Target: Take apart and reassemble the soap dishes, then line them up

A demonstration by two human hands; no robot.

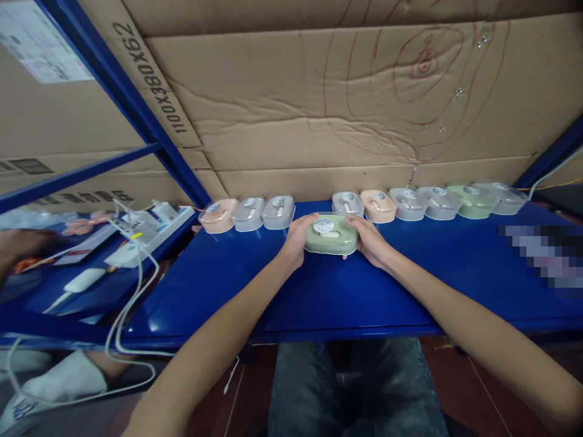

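A green lidded box (334, 241) with a clear cover and a round white label is held between both my hands over the blue table. My left hand (298, 238) grips its left end, and my right hand (371, 240) its right end, with fingers curled underneath. Behind it, similar boxes stand in a row along the cardboard wall. To the left are a peach box (218, 216) and two grey boxes, one of them a grey box (279, 212) close to my left hand. On the right, a peach box (378, 206), a green box (473, 202) and several grey boxes stand side by side.
A white power strip (150, 237) with cables lies on the left beyond a blue frame post (177, 176). Another person's hand (22, 246) shows at the far left edge. Cardboard (273, 109) closes off the back. White cables (121, 321) hang over the table's left front edge.
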